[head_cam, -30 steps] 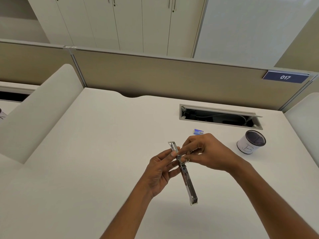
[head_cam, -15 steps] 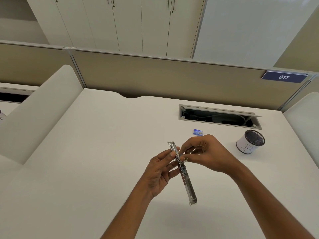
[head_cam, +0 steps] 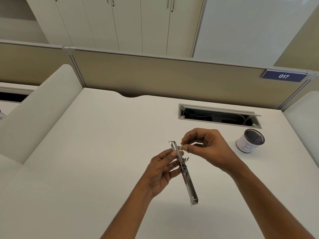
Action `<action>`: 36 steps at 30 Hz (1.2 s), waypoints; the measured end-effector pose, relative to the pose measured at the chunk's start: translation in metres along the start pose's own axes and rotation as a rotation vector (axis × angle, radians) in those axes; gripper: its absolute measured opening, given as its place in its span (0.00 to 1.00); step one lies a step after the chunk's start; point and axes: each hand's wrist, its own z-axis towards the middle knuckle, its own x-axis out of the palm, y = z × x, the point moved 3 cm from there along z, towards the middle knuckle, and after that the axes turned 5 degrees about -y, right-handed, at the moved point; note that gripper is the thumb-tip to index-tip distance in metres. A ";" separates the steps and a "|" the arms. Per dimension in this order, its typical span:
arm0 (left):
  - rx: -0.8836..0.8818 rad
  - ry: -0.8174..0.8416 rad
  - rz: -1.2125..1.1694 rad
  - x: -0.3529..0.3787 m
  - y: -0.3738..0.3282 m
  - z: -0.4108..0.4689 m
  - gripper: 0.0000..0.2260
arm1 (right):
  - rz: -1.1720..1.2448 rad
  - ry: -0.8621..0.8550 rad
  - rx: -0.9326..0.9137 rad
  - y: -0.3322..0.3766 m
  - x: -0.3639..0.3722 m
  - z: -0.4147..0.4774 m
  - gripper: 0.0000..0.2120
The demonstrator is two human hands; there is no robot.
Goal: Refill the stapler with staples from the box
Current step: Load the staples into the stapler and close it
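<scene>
Left hand: The left hand [head_cam: 160, 171] holds the stapler [head_cam: 187, 180] with its thumb and fingertips bent round the thin metal bar, near its upper half.
Why it holds that way: I think it keeps the bar steady in the air so the other hand can work on it.
Stapler: It is long, thin and shiny. It is lifted off the tabletop [head_cam: 86, 152], with one end pointing away from the person and the other end pointing back at them.
Right hand: The right hand [head_cam: 207, 149] pinches a small strip of staples [head_cam: 181, 147] between the thumb and first finger. The other fingers curl loosely above.
Staples: They are right at the far part of the stapler. I cannot tell if they touch it or sit just beside it.
Why there: My guess is that the strip has to drop into the groove at that spot.
Box: I cannot see it. It may be hidden behind the right hand.
Step now: It looks like the staples are being put in and are not all the way in yet.
What comes next: The strip must line up with the groove. If it tips, it could slip out or snap.
Other things: A round white pot [head_cam: 250, 141] with a dark mesh top stands on the right, well apart from the hands. An open slot with wires [head_cam: 219, 116] sits at the back of the tabletop.
</scene>
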 end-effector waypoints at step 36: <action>-0.021 0.030 -0.015 -0.001 0.008 0.009 0.16 | -0.140 0.068 -0.141 -0.018 0.001 -0.010 0.09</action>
